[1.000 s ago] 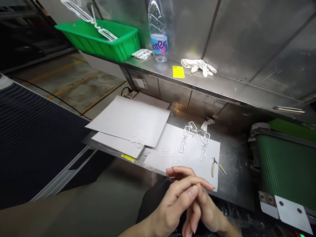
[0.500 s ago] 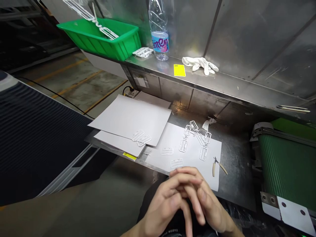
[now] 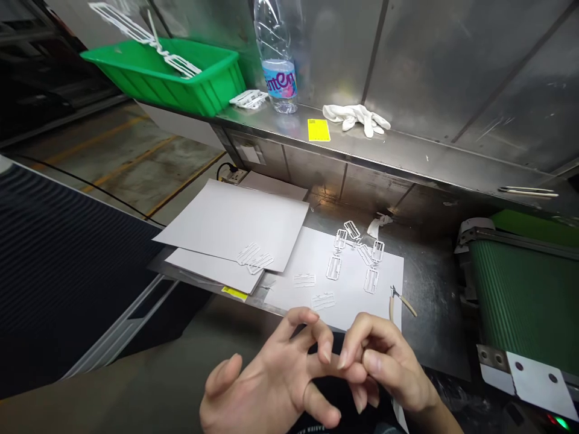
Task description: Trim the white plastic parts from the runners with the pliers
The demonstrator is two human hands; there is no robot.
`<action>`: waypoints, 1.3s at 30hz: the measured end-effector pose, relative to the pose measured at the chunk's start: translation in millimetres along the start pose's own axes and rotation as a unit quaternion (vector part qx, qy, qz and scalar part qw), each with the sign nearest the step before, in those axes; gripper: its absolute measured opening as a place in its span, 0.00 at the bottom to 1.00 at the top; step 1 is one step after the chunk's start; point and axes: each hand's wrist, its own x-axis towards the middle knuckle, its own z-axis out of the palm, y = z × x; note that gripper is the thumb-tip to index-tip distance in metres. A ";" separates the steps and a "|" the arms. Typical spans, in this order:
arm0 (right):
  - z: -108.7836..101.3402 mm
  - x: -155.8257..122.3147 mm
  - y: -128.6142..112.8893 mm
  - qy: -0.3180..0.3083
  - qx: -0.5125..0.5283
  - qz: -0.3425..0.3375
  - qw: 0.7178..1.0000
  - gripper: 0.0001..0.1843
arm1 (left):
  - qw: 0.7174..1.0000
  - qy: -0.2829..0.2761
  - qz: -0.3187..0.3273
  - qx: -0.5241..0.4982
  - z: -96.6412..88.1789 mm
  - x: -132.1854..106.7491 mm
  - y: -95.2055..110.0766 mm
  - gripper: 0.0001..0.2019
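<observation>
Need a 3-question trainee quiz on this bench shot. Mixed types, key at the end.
1. True or false: the right hand holds the cutters.
2. Multiple choice: the white glove lies on A) the conveyor, B) the steel shelf, C) the floor.
3. Short answer: what do the white plastic parts lie on?

Key:
1. False. The cutters lie on the table; the right hand touches only the left hand.
2. B.
3. The white sheet.
</observation>
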 end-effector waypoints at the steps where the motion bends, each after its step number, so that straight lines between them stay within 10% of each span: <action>1: 0.2 -0.1 -0.9 0.000 0.006 0.005 1.000 0.09 | 1.000 -0.005 -0.002 -0.006 0.1 0.6 0.2 0.29; 12: 1.8 2.5 3.1 -0.022 0.136 0.098 0.986 0.14 | 0.999 0.037 -0.009 -0.022 -2.6 1.6 1.3 0.28; 39: 9.4 1.7 14.4 0.015 0.062 0.037 0.997 0.17 | 0.999 0.034 0.027 0.013 -2.7 3.9 -2.6 0.26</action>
